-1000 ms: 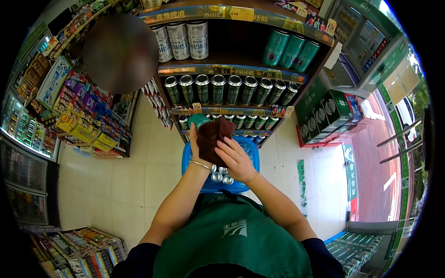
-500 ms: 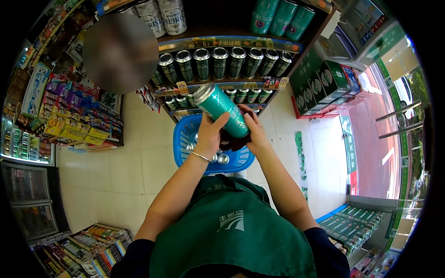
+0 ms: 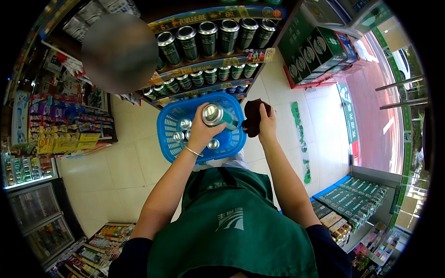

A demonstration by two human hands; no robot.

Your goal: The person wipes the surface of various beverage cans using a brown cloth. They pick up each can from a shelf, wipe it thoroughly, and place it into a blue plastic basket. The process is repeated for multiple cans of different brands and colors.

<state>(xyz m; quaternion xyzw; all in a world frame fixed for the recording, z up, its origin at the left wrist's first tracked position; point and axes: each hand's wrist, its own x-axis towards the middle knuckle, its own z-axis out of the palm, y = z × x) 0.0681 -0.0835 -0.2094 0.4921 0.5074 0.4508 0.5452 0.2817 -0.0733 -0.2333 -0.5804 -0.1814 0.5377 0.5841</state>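
Note:
My left hand point(image 3: 202, 132) is wrapped round a tall teal can point(image 3: 212, 115), its silver end turned up toward me. The can is over the blue plastic basket point(image 3: 239, 139); whether its lower end touches the basket cannot be told. Bunched in my right hand point(image 3: 267, 125) is a dark brown cloth point(image 3: 252, 116), just beyond the basket's right rim and apart from the can. Several silver-ended cans point(image 3: 185, 124) stand inside the basket, mostly on its left side. My left fingers are partly hidden behind the can.
Ahead rises a shelf rack with rows of dark green cans point(image 3: 207, 37). Stacked green cartons point(image 3: 317, 53) stand to the right. A snack display point(image 3: 65, 116) is at the left, and more green boxes point(image 3: 357, 199) lie at lower right. A blurred round patch covers the upper left.
The can has left the cloth and moved down over the basket in my left hand. My right hand has drawn away to the right with the cloth. The view has shifted.

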